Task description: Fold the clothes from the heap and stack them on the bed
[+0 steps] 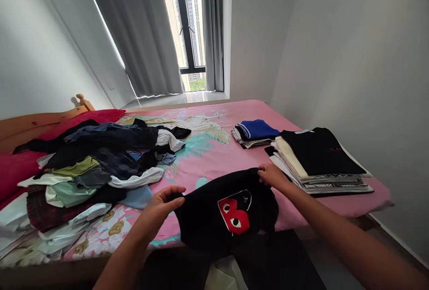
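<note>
A black T-shirt (204,218) with a red heart print with eyes and a white outline hangs at the near edge of the bed, partly resting on it. Its collar and sleeves cannot be made out. My left hand (164,203) pinches its upper left corner between thumb and fingers. At the upper right corner, my right hand (270,176) is closed on the cloth. The top edge is stretched between both hands, and the lower part sags into shadow.
A loose heap of mixed clothes (114,156) covers the bed's left side. To the right are a tall stack of folded clothes (318,156) and a smaller pile topped with blue cloth (258,129). Pink patterned bedding (214,160) lies between them. A window (191,22) is beyond.
</note>
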`<control>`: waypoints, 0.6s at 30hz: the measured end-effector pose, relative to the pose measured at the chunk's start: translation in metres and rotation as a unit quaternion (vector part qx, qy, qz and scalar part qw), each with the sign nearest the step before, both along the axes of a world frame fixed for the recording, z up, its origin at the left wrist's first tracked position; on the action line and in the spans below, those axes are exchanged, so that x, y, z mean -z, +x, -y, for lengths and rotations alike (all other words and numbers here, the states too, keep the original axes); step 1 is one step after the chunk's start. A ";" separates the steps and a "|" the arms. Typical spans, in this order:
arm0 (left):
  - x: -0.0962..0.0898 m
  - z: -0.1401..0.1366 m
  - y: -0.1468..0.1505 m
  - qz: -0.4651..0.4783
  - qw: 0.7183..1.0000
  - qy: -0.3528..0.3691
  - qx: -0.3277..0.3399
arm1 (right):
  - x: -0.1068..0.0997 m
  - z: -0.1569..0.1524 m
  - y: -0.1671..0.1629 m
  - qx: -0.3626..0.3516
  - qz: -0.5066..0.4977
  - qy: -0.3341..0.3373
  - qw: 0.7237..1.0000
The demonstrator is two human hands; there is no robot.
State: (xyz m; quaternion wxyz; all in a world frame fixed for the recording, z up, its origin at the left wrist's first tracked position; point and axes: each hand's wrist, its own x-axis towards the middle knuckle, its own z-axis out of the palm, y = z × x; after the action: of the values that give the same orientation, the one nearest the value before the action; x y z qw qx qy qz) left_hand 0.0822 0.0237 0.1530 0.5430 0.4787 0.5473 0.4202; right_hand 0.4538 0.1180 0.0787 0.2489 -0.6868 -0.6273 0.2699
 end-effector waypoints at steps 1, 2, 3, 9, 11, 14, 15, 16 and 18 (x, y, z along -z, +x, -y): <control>0.004 0.003 0.000 0.001 1.000 -0.008 -0.004 | 0.015 0.000 -0.004 0.001 -0.031 -0.011 0.999; 0.008 0.006 -0.001 0.000 1.000 -0.016 -0.014 | 0.028 0.000 -0.008 0.002 -0.060 -0.016 0.998; 0.010 0.009 -0.002 0.000 0.999 -0.023 -0.027 | 0.039 0.000 -0.011 0.003 -0.088 -0.016 0.996; 0.029 0.021 -0.016 0.023 0.997 -0.060 -0.032 | 0.066 -0.001 -0.026 -0.028 -0.189 -0.004 0.981; 0.037 0.023 -0.020 0.029 0.997 -0.066 -0.021 | 0.069 -0.001 -0.031 -0.049 -0.194 0.007 0.980; 0.044 0.025 -0.023 0.031 0.997 -0.069 -0.014 | 0.073 -0.002 -0.038 -0.053 -0.171 0.050 0.983; 0.046 0.026 -0.023 0.030 0.997 -0.067 -0.014 | 0.074 -0.002 -0.040 -0.047 -0.158 0.068 0.984; 0.046 0.027 -0.024 0.027 0.997 -0.064 -0.013 | 0.074 -0.003 -0.042 -0.038 -0.145 0.085 0.985; 0.046 0.030 -0.025 0.024 0.998 -0.057 -0.012 | 0.074 -0.003 -0.045 -0.023 -0.122 0.113 0.986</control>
State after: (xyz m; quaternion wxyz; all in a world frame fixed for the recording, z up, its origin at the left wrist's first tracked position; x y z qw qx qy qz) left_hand 0.0573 -0.0065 0.1073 0.5773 0.4304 0.5625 0.4063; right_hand 0.4085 0.1213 0.0045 0.3932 -0.6020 -0.6341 0.2845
